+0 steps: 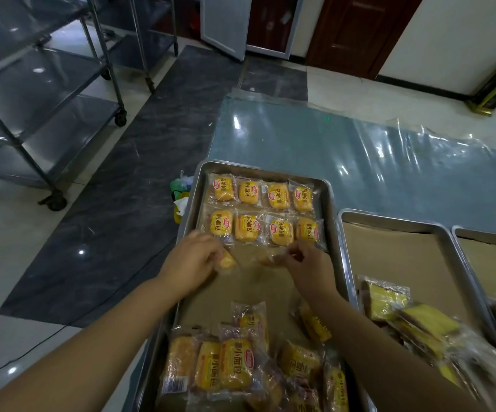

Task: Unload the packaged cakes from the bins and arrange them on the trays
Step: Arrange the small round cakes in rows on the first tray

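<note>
Left hand (pixel 191 260): my fingers were curled round one packaged cake (pixel 227 262), low over the metal tray (pixel 194 200), just below the two rows of cakes (pixel 278 196) at its far end. Right hand (pixel 306 263): I pinched the wrapper edge of a second cake (pixel 267 258) beside the first, mid-tray. A loose heap of cakes (pixel 235 367) lay at the near end. The second tray (pixel 398 257), just right, held sliced cakes (pixel 413 316).

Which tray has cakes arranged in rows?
The left tray: two rows of cakes, four each, at its far end. The middle tray holds only a loose pile.
</note>
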Motion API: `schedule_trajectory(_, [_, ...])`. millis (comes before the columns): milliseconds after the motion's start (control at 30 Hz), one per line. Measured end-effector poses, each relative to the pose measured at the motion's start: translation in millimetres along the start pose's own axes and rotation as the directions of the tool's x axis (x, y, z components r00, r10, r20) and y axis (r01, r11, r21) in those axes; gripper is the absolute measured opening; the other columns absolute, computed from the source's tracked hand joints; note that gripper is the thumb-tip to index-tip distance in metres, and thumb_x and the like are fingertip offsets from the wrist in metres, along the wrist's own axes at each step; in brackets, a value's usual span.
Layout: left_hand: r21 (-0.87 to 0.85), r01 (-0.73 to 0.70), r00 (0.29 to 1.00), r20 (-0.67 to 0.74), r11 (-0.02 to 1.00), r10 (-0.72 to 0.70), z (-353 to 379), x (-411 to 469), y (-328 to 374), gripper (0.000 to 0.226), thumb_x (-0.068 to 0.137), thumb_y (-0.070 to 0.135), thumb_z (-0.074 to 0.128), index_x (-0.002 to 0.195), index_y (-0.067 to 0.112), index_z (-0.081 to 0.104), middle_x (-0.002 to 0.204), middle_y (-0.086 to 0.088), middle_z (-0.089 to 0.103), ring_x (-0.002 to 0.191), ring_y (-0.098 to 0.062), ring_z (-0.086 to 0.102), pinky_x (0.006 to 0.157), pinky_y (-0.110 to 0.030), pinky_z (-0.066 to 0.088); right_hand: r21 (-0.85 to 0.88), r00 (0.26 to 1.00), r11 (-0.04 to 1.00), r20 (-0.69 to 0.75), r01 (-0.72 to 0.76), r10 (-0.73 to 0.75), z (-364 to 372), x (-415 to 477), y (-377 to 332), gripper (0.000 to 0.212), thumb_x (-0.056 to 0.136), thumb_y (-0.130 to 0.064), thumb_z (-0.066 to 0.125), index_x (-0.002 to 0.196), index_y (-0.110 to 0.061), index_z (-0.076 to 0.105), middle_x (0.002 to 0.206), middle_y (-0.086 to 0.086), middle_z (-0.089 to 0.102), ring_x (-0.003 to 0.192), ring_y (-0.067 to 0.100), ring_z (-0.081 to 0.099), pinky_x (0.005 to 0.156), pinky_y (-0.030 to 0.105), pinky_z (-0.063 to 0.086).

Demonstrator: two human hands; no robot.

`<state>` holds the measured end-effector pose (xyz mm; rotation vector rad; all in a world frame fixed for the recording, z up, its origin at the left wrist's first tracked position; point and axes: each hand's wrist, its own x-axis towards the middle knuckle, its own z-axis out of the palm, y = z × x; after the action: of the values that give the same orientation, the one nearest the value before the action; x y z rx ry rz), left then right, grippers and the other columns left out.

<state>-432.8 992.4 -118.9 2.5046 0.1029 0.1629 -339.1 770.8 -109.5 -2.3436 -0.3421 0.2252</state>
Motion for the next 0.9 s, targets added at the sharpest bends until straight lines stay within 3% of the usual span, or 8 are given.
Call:
schedule_trajectory(200, [0.232,-0.114,0.961,0.271,0.966,0.048,0,-22,-28,0.013,0.077,0.003,0.063,0.079,0.015,0.066,0.097,0.006,0.060,0.100,-0.010,0.051,0.081,-0.025,0.043,0.044,0.983,0.986,0.088,0.160,-0.163,15,-7,8,0.017,0.083,-0.007,0.066,0.074,-0.021,0.059,0.091,-0.008,0.064,0.081,0.003,0.059,0.068,0.021,0.049])
schedule_trajectory(333, [0.322,-0.074,0.989,0.146,0.944,0.028,7,-22,-32,0.016,0.079,0.005,0.061,0.086,0.018,0.067,0.096,0.005,0.063,0.096,-0.011,0.054,0.085,-0.025,0.041,0.004,0.943,0.966,0.218,0.258,-0.253,31,-11,18,0.003,0.081,0.002,0.065,0.079,-0.001,0.064,0.117,0.000,0.058,0.106,0.014,0.057,0.085,0.018,0.046])
schedule_trajectory(400, [0.343,-0.011,0.996,0.089,0.939,-0.021,14,-20,-30,0.026,0.086,0.017,0.058,0.112,0.020,0.061,0.113,0.004,0.060,0.109,-0.015,0.051,0.093,-0.027,0.037,-0.078,0.914,0.957,0.327,0.279,-0.239,36,-14,25,0.010,0.085,0.001,0.058,0.090,-0.004,0.065,0.123,0.000,0.056,0.103,0.012,0.056,0.082,0.018,0.046])
schedule_trajectory(500, [0.416,-0.014,0.987,0.150,0.909,-0.053,25,-17,-30,0.052,0.087,0.040,0.055,0.135,0.025,0.042,0.139,0.004,0.045,0.128,-0.016,0.038,0.106,-0.031,0.025,-0.236,0.887,0.904,0.389,0.355,-0.247,36,-17,30,0.016,0.087,-0.004,0.055,0.094,-0.012,0.067,0.122,-0.002,0.057,0.097,0.013,0.057,0.077,0.026,0.050])
schedule_trajectory(567, [0.468,-0.073,0.981,0.194,0.881,-0.022,29,-16,-32,0.057,0.088,0.043,0.053,0.140,0.027,0.036,0.148,0.003,0.036,0.134,-0.017,0.031,0.110,-0.033,0.018,-0.316,0.897,0.855,0.309,0.411,-0.317,37,-14,27,0.016,0.082,-0.001,0.058,0.082,-0.013,0.068,0.110,-0.001,0.063,0.097,0.018,0.058,0.072,0.026,0.049])
schedule_trajectory(633, [0.479,-0.089,0.976,0.217,0.873,-0.019,33,-16,-35,0.056,0.090,0.040,0.052,0.142,0.028,0.033,0.151,0.003,0.030,0.137,-0.017,0.027,0.112,-0.033,0.014,-0.307,0.901,0.852,0.230,0.425,-0.367,40,-11,21,0.020,0.079,0.001,0.059,0.090,-0.012,0.069,0.105,0.003,0.064,0.100,0.023,0.057,0.076,0.029,0.048])
schedule_trajectory(767, [0.463,-0.101,0.967,0.254,0.881,-0.023,37,-15,-40,0.059,0.092,0.036,0.051,0.145,0.028,0.027,0.156,0.002,0.021,0.142,-0.016,0.018,0.115,-0.032,0.004,-0.349,0.873,0.817,0.346,0.460,-0.344,55,-7,15,0.043,0.090,-0.013,0.052,0.132,-0.019,0.047,0.139,0.000,0.043,0.127,0.017,0.037,0.095,0.025,0.039])
schedule_trajectory(900, [0.464,-0.111,0.961,0.275,0.879,-0.023,38,-13,-41,0.059,0.092,0.034,0.051,0.146,0.027,0.026,0.156,0.001,0.019,0.143,-0.016,0.016,0.115,-0.032,0.002,-0.351,0.848,0.790,0.381,0.502,-0.370,64,-7,9,0.040,0.091,-0.016,0.052,0.131,-0.021,0.048,0.141,0.000,0.038,0.129,0.017,0.033,0.094,0.022,0.038])
